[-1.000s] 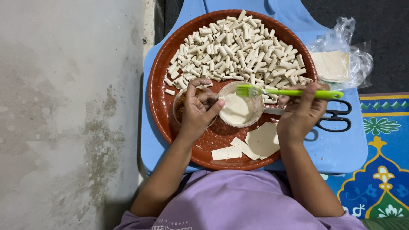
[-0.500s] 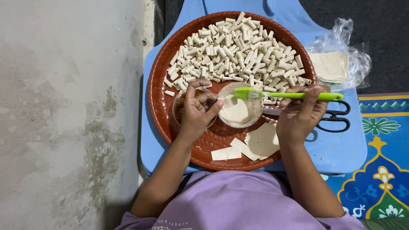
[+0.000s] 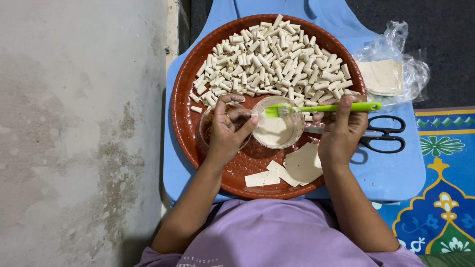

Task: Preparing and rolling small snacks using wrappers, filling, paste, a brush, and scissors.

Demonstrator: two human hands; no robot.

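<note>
My right hand (image 3: 339, 132) grips a green silicone brush (image 3: 326, 108) whose bristles rest at the rim of a small clear bowl (image 3: 277, 129) of pale batter. Beside it, my left hand (image 3: 230, 132) pinches a small rolled pastry piece over a second clear bowl (image 3: 208, 129) of brown filling. Both bowls stand on a round reddish-brown tray (image 3: 185, 118). Many small white pastry rolls (image 3: 269, 62) fill the tray's far half. Flat cut wrapper sheets (image 3: 292, 169) lie on its near part.
The tray sits on a low blue table (image 3: 391, 170). Black scissors (image 3: 383, 137) lie to the right of my right hand. A clear plastic bag of wrapper sheets (image 3: 391, 74) is at the far right. A bare concrete floor lies left, a patterned mat lower right.
The brush has lifted slightly and its bristles have moved to the far rim of the batter bowl. My left hand stays over the filling bowl with the roll.
</note>
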